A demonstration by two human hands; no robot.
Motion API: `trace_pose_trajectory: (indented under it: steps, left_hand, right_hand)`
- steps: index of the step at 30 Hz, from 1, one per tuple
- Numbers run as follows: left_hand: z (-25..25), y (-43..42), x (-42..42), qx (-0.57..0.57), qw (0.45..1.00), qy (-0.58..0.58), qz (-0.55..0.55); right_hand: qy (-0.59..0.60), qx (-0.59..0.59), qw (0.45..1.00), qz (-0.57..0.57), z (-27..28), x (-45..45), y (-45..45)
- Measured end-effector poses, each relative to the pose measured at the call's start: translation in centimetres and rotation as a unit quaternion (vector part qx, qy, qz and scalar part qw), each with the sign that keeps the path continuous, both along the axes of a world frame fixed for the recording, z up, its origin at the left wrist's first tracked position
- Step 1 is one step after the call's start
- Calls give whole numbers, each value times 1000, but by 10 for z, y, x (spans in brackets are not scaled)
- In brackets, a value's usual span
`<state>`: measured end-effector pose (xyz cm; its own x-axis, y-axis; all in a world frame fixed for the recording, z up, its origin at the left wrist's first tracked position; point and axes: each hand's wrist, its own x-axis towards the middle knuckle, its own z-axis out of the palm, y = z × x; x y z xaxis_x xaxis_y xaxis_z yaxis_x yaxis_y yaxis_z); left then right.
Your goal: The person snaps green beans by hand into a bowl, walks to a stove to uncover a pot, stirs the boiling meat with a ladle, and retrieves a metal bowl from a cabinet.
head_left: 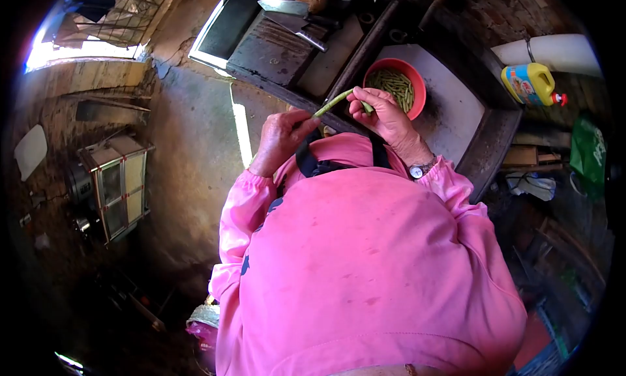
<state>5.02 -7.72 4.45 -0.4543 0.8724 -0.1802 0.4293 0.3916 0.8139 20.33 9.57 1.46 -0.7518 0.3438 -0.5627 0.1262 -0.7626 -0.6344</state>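
Note:
A long green bean point(334, 104) stretches between both hands, above the counter's near edge. My left hand point(282, 136) pinches its lower left end, with the fingers curled. The other end is pinched between thumb and fingertips of my right hand point(389, 120). A short green piece, seemingly bean, shows below the right fingers. Just behind the right hand sits a red bowl point(422, 92) with many cut bean pieces point(396, 84) in it. The right hand overlaps the bowl's near side in this view.
A cleaver point(283, 8) and a second knife point(311, 40) lie on the dark counter at upper left. A yellow oil jug point(529, 85) stands at the right, near a green bag point(588, 156). At left is a small glass-fronted cabinet point(119, 188).

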Motion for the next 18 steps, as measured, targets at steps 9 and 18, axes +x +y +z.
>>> trace_pose_trajectory:
  steps: [9, 18]
  left_hand:
    - [2, 8, 6, -51, 989, 123, -67]
    - [-10, -16, -23, -51, 994, 98, 22]
  right_hand:
    - [-25, 418, 895, 153, -7, 27, 15]
    - [-78, 197, 977, -19, -22, 70, 86]
